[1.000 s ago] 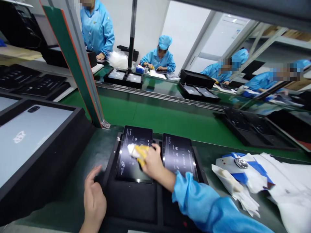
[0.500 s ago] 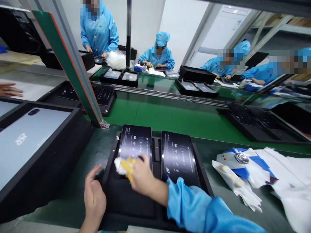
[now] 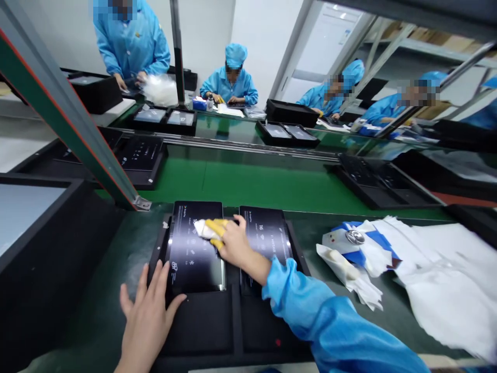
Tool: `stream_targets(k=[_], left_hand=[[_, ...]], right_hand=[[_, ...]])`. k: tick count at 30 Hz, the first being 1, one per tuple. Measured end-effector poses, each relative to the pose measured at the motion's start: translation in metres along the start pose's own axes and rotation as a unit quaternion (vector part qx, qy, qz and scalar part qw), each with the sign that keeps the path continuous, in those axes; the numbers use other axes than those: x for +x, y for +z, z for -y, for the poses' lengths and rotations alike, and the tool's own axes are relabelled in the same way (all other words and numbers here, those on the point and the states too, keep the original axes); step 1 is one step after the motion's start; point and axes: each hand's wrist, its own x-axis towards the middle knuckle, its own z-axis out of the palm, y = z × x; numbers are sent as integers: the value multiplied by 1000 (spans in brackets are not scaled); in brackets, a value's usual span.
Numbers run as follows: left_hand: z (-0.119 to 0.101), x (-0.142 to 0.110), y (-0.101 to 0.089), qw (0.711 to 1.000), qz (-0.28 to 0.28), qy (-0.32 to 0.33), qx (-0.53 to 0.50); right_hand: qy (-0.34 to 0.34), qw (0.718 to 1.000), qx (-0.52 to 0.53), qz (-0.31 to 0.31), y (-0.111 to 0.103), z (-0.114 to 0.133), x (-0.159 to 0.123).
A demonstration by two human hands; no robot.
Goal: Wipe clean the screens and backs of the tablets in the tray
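Step in hand, by judgement: surface cleaning of the left tablet (image 3: 196, 278), face up with its screen side showing, in the far left part of a black tray (image 3: 202, 324) on the dark green surface (image 3: 116, 248). Right hand (image 3: 235, 243): closed in a pinch, yellow finger covers (image 3: 216, 228) on the digits, grasping a white wad (image 3: 200, 228) that appears to touch the glass near the middle; exact contact hidden. Left hand (image 3: 145, 316): empty, fingers spread, at the tray's left side by the tablet's lower corner; whether it presses or merely rests, cannot tell. Right tablet (image 3: 267, 228) lies alongside, partly behind the right forearm. White sheets (image 3: 446, 290) and a crumpled wipe (image 3: 351, 272) lie to the right, well apart. Next move, as judged, calls for light, even pressure with the wad flat, covering edges and corners, tray steadied by the left hand. Risk: smears from bare fingertips; glare would make residue hard to spot.
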Motion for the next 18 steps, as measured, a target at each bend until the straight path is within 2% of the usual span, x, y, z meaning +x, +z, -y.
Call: stream_targets(k=[2, 5, 7, 8, 10, 12, 15, 18], left_hand=[[2, -2, 4, 1000, 0, -12, 24], [6, -5, 9, 998, 34, -30, 53], [7, -7, 12, 996, 53, -42, 65], [7, -7, 13, 995, 58, -43, 69], [8, -8, 15, 995, 58, -46, 71], [10, -9, 16, 996, 50, -45, 58], [14, -12, 20, 997, 54, -51, 25], [14, -12, 25, 995, 72, -75, -1]], right_hand=[[-80, 996, 12, 24, 8, 16, -39], [-180, 982, 33, 56, 15, 37, -91], [-194, 977, 49, 72, 16, 41, -104], [-197, 975, 58, 81, 15, 39, -101], [-199, 973, 70, 97, 12, 30, -79], [-171, 979, 54, 92, 6, 12, -41], [-28, 998, -24, 45, -11, -24, 28], [111, 989, -95, 1, -33, -47, 87]])
